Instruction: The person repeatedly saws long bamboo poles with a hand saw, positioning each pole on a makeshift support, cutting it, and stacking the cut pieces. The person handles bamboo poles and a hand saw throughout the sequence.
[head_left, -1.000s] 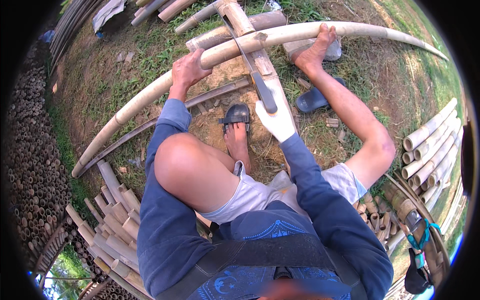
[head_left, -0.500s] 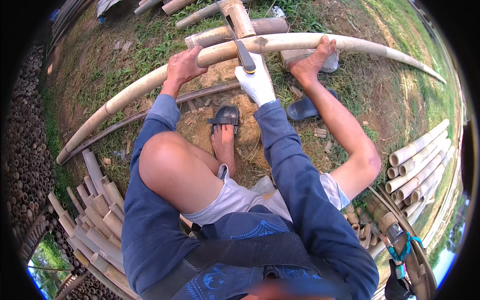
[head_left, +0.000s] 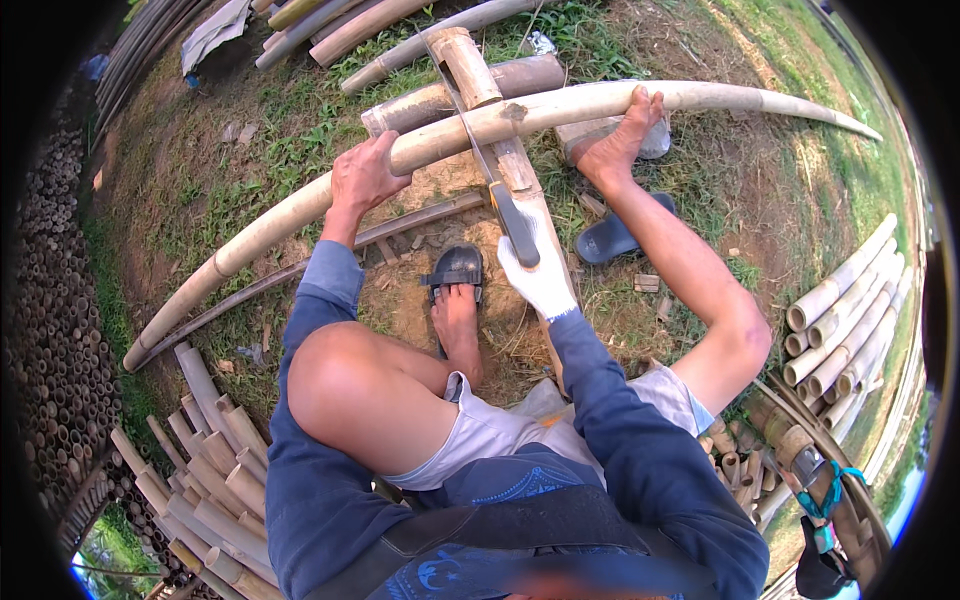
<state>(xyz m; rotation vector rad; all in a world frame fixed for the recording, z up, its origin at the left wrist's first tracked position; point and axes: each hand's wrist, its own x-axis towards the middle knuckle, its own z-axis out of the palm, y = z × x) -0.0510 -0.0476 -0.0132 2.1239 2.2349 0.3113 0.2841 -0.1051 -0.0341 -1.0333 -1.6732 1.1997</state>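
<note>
Left hand (head_left: pixel 366 182), bamboo pole (head_left: pixel 565 108) beneath

Outdr grassy grnd (head_left: pixel 740 190), pt. sunlit

You wear a blue-printed navy long-sleeved top (head_left: pixel 645 455), pale cloth shorts (head_left: pixel 490 428), a white knit glove (head_left: pixel 545 283), one black strapped sandal (head_left: pixel 457 264).

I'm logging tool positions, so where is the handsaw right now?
In the head view, the handsaw is above centre, gripped in the gloved right hand and crossing the long bamboo pole between the left hand and right foot.
</note>
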